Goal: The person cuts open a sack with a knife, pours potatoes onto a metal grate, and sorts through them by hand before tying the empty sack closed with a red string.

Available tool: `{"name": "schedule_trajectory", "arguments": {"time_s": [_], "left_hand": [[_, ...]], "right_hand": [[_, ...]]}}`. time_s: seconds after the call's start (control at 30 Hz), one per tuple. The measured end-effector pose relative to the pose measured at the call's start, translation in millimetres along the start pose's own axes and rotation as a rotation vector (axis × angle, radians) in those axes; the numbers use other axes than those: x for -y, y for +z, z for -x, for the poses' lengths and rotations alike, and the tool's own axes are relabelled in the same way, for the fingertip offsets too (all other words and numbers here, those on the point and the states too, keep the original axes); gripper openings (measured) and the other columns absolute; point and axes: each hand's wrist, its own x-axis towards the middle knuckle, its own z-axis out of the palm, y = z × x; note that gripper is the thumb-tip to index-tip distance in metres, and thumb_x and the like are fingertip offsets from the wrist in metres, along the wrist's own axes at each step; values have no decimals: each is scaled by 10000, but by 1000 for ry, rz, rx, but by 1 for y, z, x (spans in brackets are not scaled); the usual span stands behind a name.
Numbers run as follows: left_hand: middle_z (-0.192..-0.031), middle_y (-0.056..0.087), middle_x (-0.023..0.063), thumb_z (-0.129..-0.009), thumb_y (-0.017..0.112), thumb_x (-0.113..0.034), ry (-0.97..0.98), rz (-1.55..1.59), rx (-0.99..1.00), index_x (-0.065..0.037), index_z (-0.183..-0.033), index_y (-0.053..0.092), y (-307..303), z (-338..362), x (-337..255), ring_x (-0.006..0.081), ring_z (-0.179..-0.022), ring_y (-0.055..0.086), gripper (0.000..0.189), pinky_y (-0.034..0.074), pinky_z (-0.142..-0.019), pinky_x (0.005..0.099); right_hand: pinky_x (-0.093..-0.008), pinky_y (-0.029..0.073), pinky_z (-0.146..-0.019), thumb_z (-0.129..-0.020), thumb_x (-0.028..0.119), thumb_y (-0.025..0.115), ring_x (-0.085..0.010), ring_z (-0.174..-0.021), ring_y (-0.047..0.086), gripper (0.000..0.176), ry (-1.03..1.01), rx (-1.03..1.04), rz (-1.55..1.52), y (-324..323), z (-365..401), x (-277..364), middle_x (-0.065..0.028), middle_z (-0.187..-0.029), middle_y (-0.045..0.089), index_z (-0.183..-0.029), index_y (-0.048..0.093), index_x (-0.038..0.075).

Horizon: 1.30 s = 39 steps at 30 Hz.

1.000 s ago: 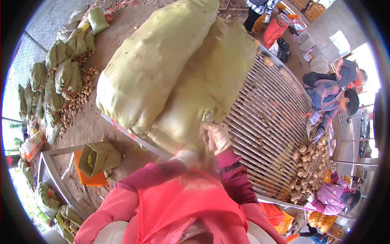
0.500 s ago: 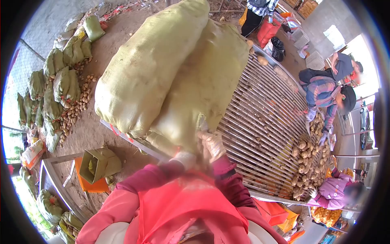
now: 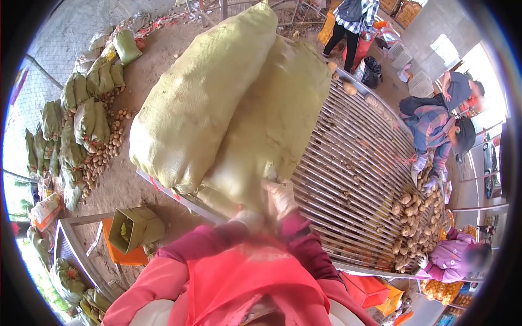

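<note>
A bulging green woven sack [image 3: 201, 98] lies lengthwise in front of me. Beside it on the right is a second, flatter green sack [image 3: 277, 108], which reaches over the slatted metal rack. My right hand [image 3: 281, 198], in a pale glove, is closed on the near end of the flatter sack, its fingers bent against the fabric. Close by on the left is my left hand [image 3: 250, 218], also gloved, at the same near end. Its fingers are blurred and partly hidden, so their grip does not show.
Potatoes [image 3: 416, 217] pile at the right end of the slatted rack [image 3: 353, 174], where co-workers [image 3: 432, 130] reach in. Filled sacks [image 3: 89, 122] and loose potatoes cover the ground at left. An open box-shaped container [image 3: 136, 229] stands lower left. Another person [image 3: 353, 24] is behind the rack.
The person behind the rack has stepped into fuller view. My view has shifted slightly. My hands stay at the near end of the flatter sack, with the right hand moved a little.
</note>
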Motion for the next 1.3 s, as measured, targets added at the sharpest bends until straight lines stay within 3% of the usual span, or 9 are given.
{"name": "schedule_trajectory", "arguments": {"time_s": [0.17, 0.3, 0.33, 0.37, 0.5, 0.53, 0.63, 0.73, 1.3], "left_hand": [[-1027, 669, 241, -811, 602, -461, -126, -28, -45, -13, -1160, 644, -4, 16, -6, 375, -945, 652, 569, 502, -807, 433], [-1402, 419, 280, -803, 560, -669, -12, -10, -320, -23, -1490, 192, 6, 39, -8, 399, -1293, 434, 1012, 270, -1105, 523], [-1077, 650, 241, -873, 541, -330, -98, 50, -293, 31, -1209, 571, -4, 38, -13, 404, -961, 639, 494, 508, -800, 473], [-1059, 657, 229, -882, 532, -311, -44, -19, -292, 15, -1158, 595, -21, 68, -34, 389, -961, 644, 432, 507, -800, 471], [-985, 677, 176, -893, 523, -294, 58, -156, -377, -74, -977, 669, -17, 83, -21, 338, -947, 651, 278, 512, -800, 457], [-1002, 672, 172, -866, 563, -273, 90, 15, -471, -94, -1004, 656, -54, 123, -44, 337, -940, 647, 244, 522, -773, 441], [-854, 627, 133, -750, 640, -162, 133, -112, -917, -75, -957, 611, -98, 127, -18, 335, -839, 620, 227, 509, -694, 460], [-1111, 570, 130, -728, 645, -111, 240, -452, -1435, -54, -1062, 549, -134, 98, 25, 340, -1030, 561, 352, 487, -853, 444], [-1238, 547, 132, -784, 585, -127, 188, -424, -1319, -60, -1159, 581, -145, 56, 49, 341, -1234, 460, 381, 331, -1045, 546]], "right_hand": [[-270, 456, -632, -802, -5, 683, -127, -675, 580, 105, 49, 3, -84, -4, 28, -1, -35, -771, 629, -903, 657, 3], [-279, 465, -629, -823, 37, 671, -134, -678, 588, 94, 97, 43, -260, 10, 46, 27, -29, -779, 631, -913, 658, 10], [-279, 467, -627, -834, 61, 666, -132, -678, 584, 105, 119, 86, -31, 0, 45, 27, -27, -780, 631, -925, 659, 11], [-278, 468, -624, -844, 86, 661, -129, -679, 580, 119, 139, 121, 199, -19, 47, 24, -25, -781, 631, -938, 659, 12], [-260, 434, -575, -881, 129, 608, -76, -672, 493, 168, 50, 100, 741, -44, 80, 81, -18, -787, 631, -1005, 644, 23], [-268, 440, -582, -881, 99, 586, -78, -671, 493, 160, -277, 89, 622, -62, 70, 77, -2, -793, 630, -1014, 640, 28], [-339, 491, -639, -785, 122, 696, -220, -711, 599, 224, -446, -202, 1233, -96, 26, 133, -75, -789, 630, -953, 570, 43], [-456, 500, -719, -707, 150, 746, -392, -835, 623, 340, -616, -284, 1568, -82, -20, 200, -172, -852, 642, -963, 545, 51], [-563, 546, -595, -790, 122, 640, -344, -871, 702, 195, -394, -336, 2320, -31, -237, 333, -146, -934, 721, -950, 736, 66]]}}
